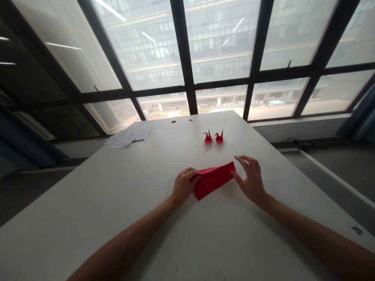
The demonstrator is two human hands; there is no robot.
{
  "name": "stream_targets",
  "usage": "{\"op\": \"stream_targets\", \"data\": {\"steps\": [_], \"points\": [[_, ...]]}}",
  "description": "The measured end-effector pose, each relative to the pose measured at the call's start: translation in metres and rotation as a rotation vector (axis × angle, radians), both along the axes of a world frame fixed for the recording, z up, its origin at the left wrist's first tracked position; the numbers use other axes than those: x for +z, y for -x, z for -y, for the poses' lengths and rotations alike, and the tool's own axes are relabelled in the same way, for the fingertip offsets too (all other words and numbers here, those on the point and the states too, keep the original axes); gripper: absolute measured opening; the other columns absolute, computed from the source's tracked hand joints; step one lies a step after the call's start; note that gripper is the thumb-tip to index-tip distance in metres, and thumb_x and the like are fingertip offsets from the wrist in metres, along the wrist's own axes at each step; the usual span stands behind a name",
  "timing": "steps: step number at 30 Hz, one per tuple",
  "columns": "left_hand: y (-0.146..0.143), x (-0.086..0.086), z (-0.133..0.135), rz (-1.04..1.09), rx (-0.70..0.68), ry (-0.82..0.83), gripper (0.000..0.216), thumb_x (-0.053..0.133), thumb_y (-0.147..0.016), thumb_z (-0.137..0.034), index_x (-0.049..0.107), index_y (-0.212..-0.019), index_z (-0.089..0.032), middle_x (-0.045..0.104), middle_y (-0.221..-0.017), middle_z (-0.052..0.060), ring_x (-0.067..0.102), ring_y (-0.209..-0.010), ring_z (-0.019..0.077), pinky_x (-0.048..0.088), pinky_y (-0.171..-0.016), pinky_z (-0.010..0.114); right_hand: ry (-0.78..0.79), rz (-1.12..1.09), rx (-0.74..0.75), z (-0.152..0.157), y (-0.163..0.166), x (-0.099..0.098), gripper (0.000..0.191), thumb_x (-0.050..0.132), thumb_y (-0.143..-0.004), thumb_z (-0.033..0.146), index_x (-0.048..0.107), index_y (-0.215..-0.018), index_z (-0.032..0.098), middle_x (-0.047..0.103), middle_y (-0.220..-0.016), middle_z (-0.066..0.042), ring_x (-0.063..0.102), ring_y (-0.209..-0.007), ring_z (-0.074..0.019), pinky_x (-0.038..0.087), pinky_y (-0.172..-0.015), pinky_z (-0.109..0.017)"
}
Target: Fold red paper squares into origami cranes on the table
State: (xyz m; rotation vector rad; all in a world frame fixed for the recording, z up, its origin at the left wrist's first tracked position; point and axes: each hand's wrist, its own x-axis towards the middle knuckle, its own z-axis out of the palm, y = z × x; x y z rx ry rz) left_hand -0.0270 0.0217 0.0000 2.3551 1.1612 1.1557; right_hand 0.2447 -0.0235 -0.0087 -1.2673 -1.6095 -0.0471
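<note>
A sheet of red paper (215, 179), bent over into a long band with a second layer showing behind it, tilts above the white table. My left hand (184, 183) pinches its left end between thumb and fingers. At the right end, my right hand (250, 177) has its thumb and fingers spread apart around the corner. Its thumb tip is at the paper's edge; whether it touches, I cannot tell. Beyond the paper stand two folded red paper cranes, a left crane (208, 138) and a right crane (219, 137), side by side.
The white table (117, 218) stretches away toward large dark-framed windows (190, 89). Several white paper sheets (125, 136) with a dark pen (138, 140) on them lie at the far left. A dark mark (356, 230) is near the right edge.
</note>
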Motion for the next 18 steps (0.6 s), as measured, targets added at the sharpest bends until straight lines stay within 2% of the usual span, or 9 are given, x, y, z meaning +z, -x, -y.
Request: {"op": "stream_targets", "data": {"steps": [1, 3, 6, 10, 15, 18], "points": [[0.000, 0.000, 0.001, -0.036, -0.008, -0.006, 0.012, 0.061, -0.091, -0.021, 0.072, -0.088, -0.023, 0.073, -0.090, 0.003, 0.065, -0.082, 0.0179, 0.050, -0.079, 0.030, -0.013, 0.122, 0.021, 0.002, 0.001, 0.002, 0.037, 0.063, -0.090, 0.030, 0.060, -0.127, 0.027, 0.058, -0.134, -0.012, 0.048, -0.127, -0.0320, 0.032, -0.108, -0.051], [-0.001, 0.000, 0.002, -0.085, -0.026, 0.008, 0.013, 0.060, -0.093, -0.024, 0.073, -0.090, -0.024, 0.074, -0.090, 0.003, 0.066, -0.081, 0.0179, 0.050, -0.080, 0.030, -0.003, 0.278, 0.052, 0.004, 0.005, 0.003, 0.023, 0.058, -0.093, 0.022, 0.066, -0.114, 0.028, 0.064, -0.126, -0.008, 0.051, -0.123, -0.0293, 0.026, -0.110, -0.051], [-0.001, 0.000, 0.004, -0.117, -0.072, 0.056, 0.015, 0.058, -0.095, -0.026, 0.073, -0.093, -0.024, 0.075, -0.092, 0.002, 0.068, -0.081, 0.0174, 0.051, -0.078, 0.028, -0.003, 0.314, 0.065, 0.004, 0.011, 0.002, 0.013, 0.057, -0.094, 0.018, 0.068, -0.095, 0.025, 0.069, -0.107, -0.005, 0.057, -0.109, -0.0244, 0.025, -0.108, -0.049], [-0.002, 0.001, 0.007, -0.156, -0.139, 0.058, 0.013, 0.060, -0.093, -0.023, 0.073, -0.093, -0.023, 0.074, -0.094, 0.003, 0.067, -0.085, 0.0171, 0.051, -0.080, 0.027, 0.036, 0.315, 0.106, 0.000, 0.009, -0.002, 0.017, 0.056, -0.095, 0.016, 0.065, -0.082, 0.022, 0.069, -0.094, -0.002, 0.058, -0.098, -0.0206, 0.028, -0.103, -0.044], [-0.006, 0.001, 0.011, -0.198, -0.226, 0.041, 0.009, 0.065, -0.085, -0.015, 0.070, -0.084, -0.022, 0.072, -0.097, 0.003, 0.066, -0.090, 0.0171, 0.050, -0.084, 0.027, 0.126, 0.399, 0.131, -0.004, 0.006, -0.004, 0.016, 0.056, -0.093, 0.013, 0.064, -0.082, 0.022, 0.068, -0.097, -0.004, 0.057, -0.100, -0.0220, 0.030, -0.100, -0.042], [-0.009, -0.001, 0.013, -0.232, -0.212, 0.035, 0.011, 0.064, -0.083, -0.011, 0.066, -0.080, -0.021, 0.071, -0.095, 0.003, 0.065, -0.088, 0.0168, 0.049, -0.081, 0.026, 0.165, 0.403, 0.059, -0.001, 0.011, -0.003, 0.011, 0.058, -0.091, 0.015, 0.066, -0.097, 0.022, 0.066, -0.108, -0.007, 0.056, -0.104, -0.0244, 0.034, -0.097, -0.042]]}}
